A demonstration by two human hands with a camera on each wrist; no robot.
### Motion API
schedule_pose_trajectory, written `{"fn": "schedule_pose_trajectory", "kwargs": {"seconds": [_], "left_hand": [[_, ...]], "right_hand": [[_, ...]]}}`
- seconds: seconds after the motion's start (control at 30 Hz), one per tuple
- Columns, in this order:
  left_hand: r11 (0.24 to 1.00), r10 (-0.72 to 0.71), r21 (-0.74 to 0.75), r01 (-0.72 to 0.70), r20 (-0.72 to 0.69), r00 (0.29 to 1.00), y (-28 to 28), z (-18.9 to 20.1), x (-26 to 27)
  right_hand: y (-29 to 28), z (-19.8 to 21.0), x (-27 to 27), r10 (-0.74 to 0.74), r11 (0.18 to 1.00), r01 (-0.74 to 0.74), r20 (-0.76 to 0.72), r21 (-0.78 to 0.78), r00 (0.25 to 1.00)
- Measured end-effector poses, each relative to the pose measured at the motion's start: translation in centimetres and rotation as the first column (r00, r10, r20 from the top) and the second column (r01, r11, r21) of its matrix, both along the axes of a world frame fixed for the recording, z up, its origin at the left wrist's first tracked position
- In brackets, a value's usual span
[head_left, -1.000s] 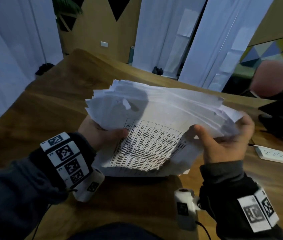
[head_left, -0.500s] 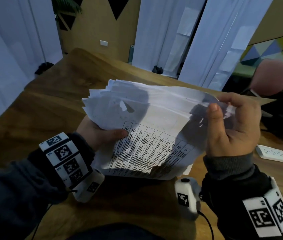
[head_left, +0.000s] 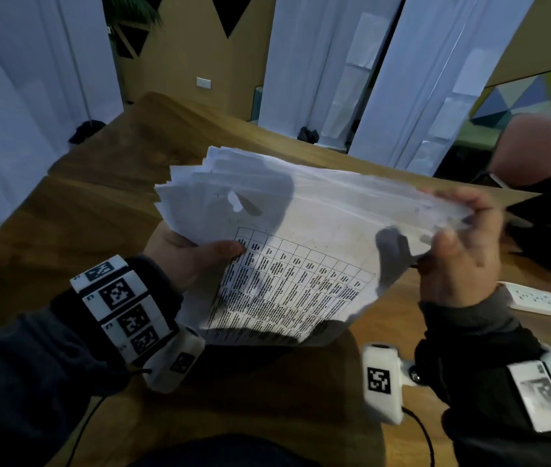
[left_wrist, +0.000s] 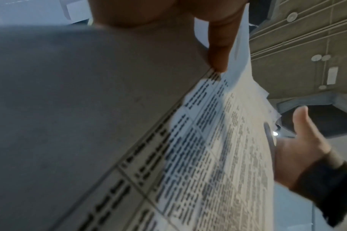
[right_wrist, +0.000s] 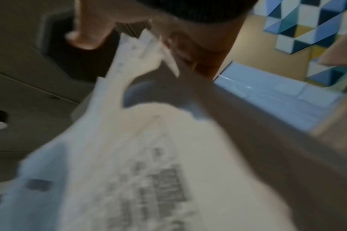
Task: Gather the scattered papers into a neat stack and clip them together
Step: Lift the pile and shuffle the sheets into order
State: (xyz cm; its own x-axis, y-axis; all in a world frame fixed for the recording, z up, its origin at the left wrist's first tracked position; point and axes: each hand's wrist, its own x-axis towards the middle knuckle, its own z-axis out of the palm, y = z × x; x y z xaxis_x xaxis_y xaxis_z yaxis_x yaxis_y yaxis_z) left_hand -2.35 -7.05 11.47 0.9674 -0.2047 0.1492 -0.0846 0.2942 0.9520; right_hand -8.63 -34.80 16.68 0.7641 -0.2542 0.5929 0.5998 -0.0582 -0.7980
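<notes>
Left hand (head_left: pixel 186 254) cups the left edge of the papers (head_left: pixel 301 264) from beneath, palm up, its thumb (head_left: pixel 225 248) lying across the top sheet at the corner of the printed table; in the left wrist view the same thumb (left_wrist: pixel 220 46) presses flat on the page while the other fingers are hidden under the pile; a dark sleeve and a band of black-and-white markers wrap that wrist. Between the two hands the papers are held up off the wooden table (head_left: pixel 75 230), above its near middle, tilted with the far edge raised; the sheets are white, not squared, fanned and stepped along the left and far edges; the top page carries a ruled grid filled with small dark print, too small to read, and a shadow falls over its upper part; the lower right corner curls up. Right hand (head_left: pixel 459 251) stands upright at the right edge of the pile, its thumb toward the person and its fingers (head_left: pixel 469 203) curled over the far upper corner, pinching the sheets there; the right wrist view is blurred, showing only pale paper running up to the fingers; farther right, near the table's right edge, a white power strip (head_left: pixel 533 299) lies flat.
</notes>
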Motion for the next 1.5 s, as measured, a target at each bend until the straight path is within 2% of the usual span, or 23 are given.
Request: {"fn": "schedule_pose_trajectory", "kwargs": {"seconds": [0.07, 0.13, 0.17, 0.2, 0.23, 0.3, 0.37, 0.43, 0.5, 0.6, 0.73, 0.8, 0.83, 0.93, 1.0, 1.03, 1.1, 1.2, 1.27, 1.33, 1.37, 1.43, 1.5], "left_hand": [[0.999, -0.046, -0.013, 0.047, 0.041, 0.998, 0.5, 0.9, 0.3], [0.998, -0.058, -0.013, 0.06, 0.093, 0.994, 0.7, 1.6, 0.6], [0.998, -0.048, -0.025, 0.051, 0.105, 0.993, 0.7, 1.9, 0.7], [0.998, -0.029, -0.047, 0.035, 0.111, 0.993, 0.7, 2.0, 0.7], [0.998, -0.012, -0.066, 0.019, 0.111, 0.994, 0.6, 2.0, 0.8], [0.997, -0.042, -0.061, 0.049, 0.106, 0.993, 0.6, 2.0, 0.9], [0.982, -0.187, 0.046, 0.185, 0.057, 0.981, 1.1, 1.7, 1.2], [0.915, -0.357, 0.186, 0.359, -0.044, 0.933, 1.8, 0.8, 1.3], [0.856, -0.412, 0.291, 0.428, -0.118, 0.904, 2.1, -0.4, 1.2], [0.889, -0.261, 0.36, 0.283, -0.109, 0.959, 2.0, -1.5, 0.9], [0.957, -0.159, 0.236, 0.171, -0.07, 0.985, 1.5, -0.8, 0.4], [0.979, -0.139, 0.14, 0.149, -0.078, 0.987, 1.5, -0.2, 0.3], [0.984, -0.14, 0.098, 0.147, -0.075, 0.987, 1.4, 0.2, 0.2], [0.998, 0.002, 0.057, 0.001, -0.056, 0.998, 0.6, 0.9, 0.0], [0.976, 0.175, 0.135, -0.172, -0.01, 0.985, -0.6, 1.1, -0.6], [0.96, 0.208, 0.182, -0.211, 0.036, 0.977, -1.1, 0.9, -1.0], [0.929, 0.203, 0.278, -0.244, 0.166, 0.965, -2.4, 0.9, -2.1], [0.978, 0.039, 0.181, -0.107, 0.342, 0.939, -3.4, 0.7, -3.2], [0.962, 0.003, 0.256, -0.094, 0.334, 0.943, -3.4, 0.3, -3.3], [0.911, 0.115, 0.35, -0.22, 0.298, 0.948, -3.2, -1.1, -3.3], [0.888, 0.18, 0.379, -0.26, 0.234, 0.955, -3.1, -1.7, -3.4], [0.856, 0.232, 0.444, -0.265, 0.128, 0.964, -3.2, -2.1, -3.3], [0.842, 0.207, 0.472, -0.261, 0.164, 0.964, -3.6, -2.2, -2.6]], "right_hand": [[-0.6, -0.6, -0.5, 0.162, 0.982, -0.181, -0.241, -0.056, 0.957], [-0.6, -1.4, -0.8, 0.161, 0.961, -0.233, -0.382, -0.151, 0.91], [-0.2, -1.8, -1.0, 0.134, 0.957, -0.22, -0.382, -0.19, 0.914], [0.2, -2.1, -1.1, 0.09, 0.973, -0.161, -0.374, -0.165, 0.923], [0.7, -2.5, -1.2, 0.046, 0.993, -0.083, -0.377, -0.084, 0.925], [1.0, -3.0, -0.9, 0.045, 0.997, -0.018, -0.367, 0.078, 0.929], [1.4, -2.5, -0.9, 0.019, 0.993, 0.025, -0.363, 0.115, 0.932], [1.3, -1.7, -1.1, -0.034, 0.989, 0.085, -0.377, 0.12, 0.926], [0.9, -1.2, -1.2, -0.061, 0.984, 0.116, -0.359, 0.134, 0.931], [0.3, -1.0, -1.1, -0.099, 0.982, 0.147, -0.344, 0.117, 0.934], [-1.4, -1.0, -1.3, 0.042, 0.996, -0.011, -0.359, 0.087, 0.932], [-1.4, -1.2, -1.5, 0.162, 0.986, -0.131, -0.434, 0.102, 0.886], [-1.1, -1.5, -1.6, 0.151, 0.989, -0.128, -0.467, 0.081, 0.871], [0.7, -2.6, -1.8, -0.025, 0.997, 0.057, -0.491, 0.05, 0.871], [2.4, -3.2, -1.8, -0.094, 0.987, 0.143, -0.472, 0.068, 0.877], [3.3, -3.5, -1.9, -0.114, 0.982, 0.17, -0.458, 0.083, 0.882], [5.3, -3.9, -2.1, -0.136, 0.97, 0.21, -0.439, 0.122, 0.888], [6.8, -4.2, -2.2, -0.248, 0.938, 0.318, -0.37, 0.14, 0.895], [6.4, -4.3, -2.1, -0.279, 0.928, 0.342, -0.332, 0.147, 0.901], [5.7, -4.6, -2.1, -0.277, 0.935, 0.335, -0.346, 0.119, 0.897], [5.4, -5.0, -2.2, -0.272, 0.941, 0.326, -0.362, 0.095, 0.891], [5.1, -5.8, -2.3, -0.302, 0.94, 0.34, -0.404, 0.024, 0.863], [4.7, -6.3, -2.2, -0.345, 0.927, 0.374, -0.423, -0.016, 0.838]]}}
